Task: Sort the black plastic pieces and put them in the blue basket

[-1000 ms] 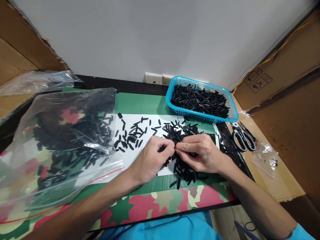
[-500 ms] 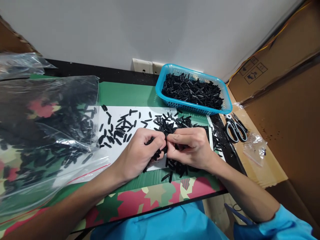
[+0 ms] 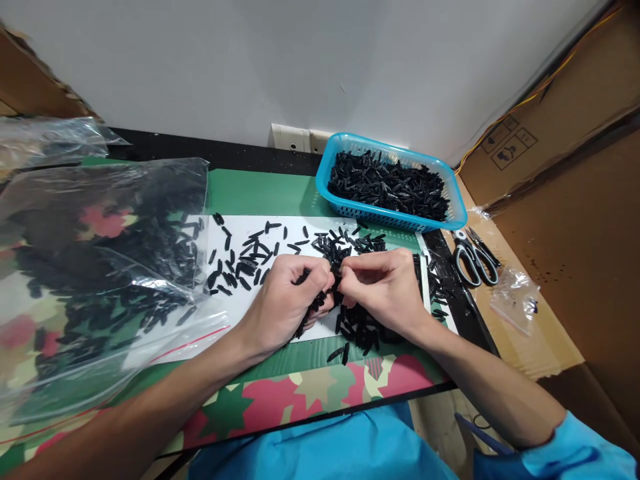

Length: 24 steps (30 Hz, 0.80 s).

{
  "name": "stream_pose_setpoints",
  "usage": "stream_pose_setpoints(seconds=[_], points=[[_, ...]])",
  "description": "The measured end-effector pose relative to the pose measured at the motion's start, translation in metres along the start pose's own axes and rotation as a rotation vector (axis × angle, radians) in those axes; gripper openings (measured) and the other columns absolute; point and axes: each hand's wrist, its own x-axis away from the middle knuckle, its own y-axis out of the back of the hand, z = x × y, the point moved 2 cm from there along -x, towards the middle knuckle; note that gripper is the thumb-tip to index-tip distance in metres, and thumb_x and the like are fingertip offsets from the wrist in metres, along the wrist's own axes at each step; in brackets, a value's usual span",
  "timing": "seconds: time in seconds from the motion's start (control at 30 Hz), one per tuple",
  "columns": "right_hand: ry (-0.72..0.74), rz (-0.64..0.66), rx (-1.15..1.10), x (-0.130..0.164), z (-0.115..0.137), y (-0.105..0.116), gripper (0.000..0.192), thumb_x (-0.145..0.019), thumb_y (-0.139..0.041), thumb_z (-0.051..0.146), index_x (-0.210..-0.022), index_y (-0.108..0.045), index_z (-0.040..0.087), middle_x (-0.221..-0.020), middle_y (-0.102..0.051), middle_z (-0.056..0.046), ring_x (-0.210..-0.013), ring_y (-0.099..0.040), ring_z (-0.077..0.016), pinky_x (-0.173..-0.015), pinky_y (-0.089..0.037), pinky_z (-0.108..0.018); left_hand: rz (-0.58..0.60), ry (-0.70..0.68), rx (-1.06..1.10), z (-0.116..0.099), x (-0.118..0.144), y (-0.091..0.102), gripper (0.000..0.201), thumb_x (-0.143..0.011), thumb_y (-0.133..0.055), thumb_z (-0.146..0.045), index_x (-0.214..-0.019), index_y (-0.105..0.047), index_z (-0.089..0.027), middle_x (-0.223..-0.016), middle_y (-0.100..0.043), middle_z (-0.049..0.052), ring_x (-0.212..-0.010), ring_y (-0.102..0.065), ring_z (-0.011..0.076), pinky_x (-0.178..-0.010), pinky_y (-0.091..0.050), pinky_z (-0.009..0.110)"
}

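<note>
My left hand [image 3: 293,297] is closed around a bunch of small black elongated pieces [image 3: 316,303], some poking out between the fingers. Close beside it, my right hand [image 3: 383,287] has thumb and forefinger pinched together near the left thumb. What lies in that pinch is too small or hidden to make out. Beneath and behind both hands, a loose heap of the same black pieces [image 3: 363,330] partly covers a white sheet [image 3: 235,233]. More pieces lie scattered on the sheet to the left.
A blue plastic basket [image 3: 323,180] full of black pieces stands at the back by the wall. On the left lies a large clear zip bag [image 3: 105,267] with black pieces. Scissors [image 3: 473,263] and a small clear bag [image 3: 515,300] rest on cardboard [image 3: 555,350] at right.
My right hand has drawn slightly away from the left, opening a small gap between the fingertips. The left hand keeps its hold on the black pieces. The whole view has shifted a little.
</note>
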Motion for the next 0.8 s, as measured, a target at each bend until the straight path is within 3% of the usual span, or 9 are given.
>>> stream_pose_setpoints(seconds=[0.17,0.33,0.6,0.8], points=[[-0.051,-0.068,-0.143,-0.006,-0.011,0.008,0.022,-0.086,-0.066,0.014,-0.064,-0.068,0.016,-0.059,-0.066,0.001,-0.047,-0.062,-0.0123,-0.046,-0.047,-0.022,-0.061,0.051,0.201,-0.009,0.003,0.001,0.05,-0.092,-0.071,-0.049,-0.062,-0.042,-0.02,-0.045,-0.04,-0.006,-0.036,-0.029,0.0046,-0.031,-0.023,0.012],[0.031,-0.058,-0.227,-0.006,-0.007,0.009,0.015,-0.093,-0.07,0.023,-0.08,-0.073,0.016,-0.066,-0.069,-0.001,-0.05,-0.062,-0.0118,-0.051,-0.052,-0.024,-0.009,0.146,0.302,-0.013,0.005,-0.001,0.044,-0.092,-0.066,-0.046,-0.063,-0.044,-0.021,-0.043,-0.039,-0.005,-0.035,-0.027,0.0056,-0.03,-0.022,0.013],[0.128,-0.021,-0.185,-0.007,-0.001,0.013,0.021,-0.098,-0.071,0.026,-0.079,-0.072,0.017,-0.067,-0.065,0.001,-0.055,-0.058,-0.0108,-0.053,-0.047,-0.024,0.036,0.151,0.309,-0.012,0.008,-0.002,0.043,-0.094,-0.062,-0.045,-0.064,-0.044,-0.021,-0.043,-0.041,-0.005,-0.034,-0.026,0.0055,-0.029,-0.023,0.013],[0.255,0.012,-0.126,-0.004,0.001,0.014,0.008,-0.099,-0.069,0.021,-0.1,-0.077,0.02,-0.091,-0.073,-0.004,-0.066,-0.064,-0.0128,-0.06,-0.051,-0.028,0.042,0.12,0.297,-0.012,0.009,-0.003,0.044,-0.094,-0.063,-0.045,-0.063,-0.043,-0.02,-0.043,-0.041,-0.005,-0.034,-0.026,0.005,-0.03,-0.022,0.013]])
